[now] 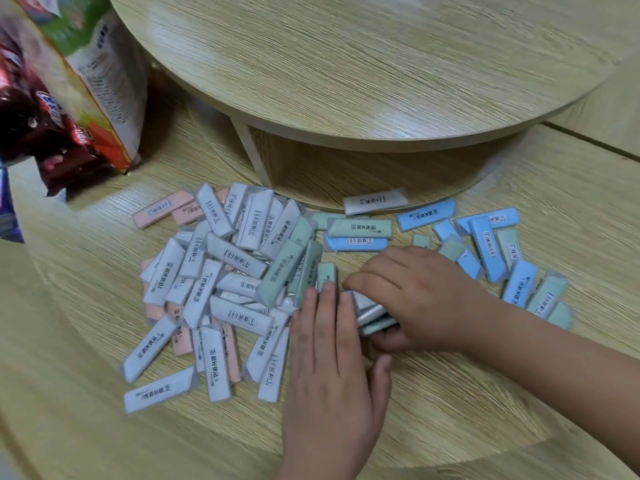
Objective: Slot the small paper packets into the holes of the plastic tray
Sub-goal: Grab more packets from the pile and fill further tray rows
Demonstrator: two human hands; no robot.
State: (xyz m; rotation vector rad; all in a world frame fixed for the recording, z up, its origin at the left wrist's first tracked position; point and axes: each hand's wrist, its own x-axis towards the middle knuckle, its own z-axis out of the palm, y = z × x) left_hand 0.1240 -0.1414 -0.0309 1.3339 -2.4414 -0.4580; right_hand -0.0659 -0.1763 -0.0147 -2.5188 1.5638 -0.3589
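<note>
Several small wrapped packets in white, green, blue and pink lie in a loose pile (221,292) on the wooden surface. A blue and green group (491,244) spreads to the right. My right hand (415,296) curls over a small stack of white and green packets (372,315), thumb underneath and fingers on top. My left hand (332,368) lies flat, fingers straight, with the fingertips touching the packets at the pile's edge next to that stack. No plastic tray is in view.
A round wooden turntable (346,81) stands raised just behind the packets, its rim overhanging them. Colourful snack bags (69,91) lean at the back left. Bare wood lies in front of and left of the pile.
</note>
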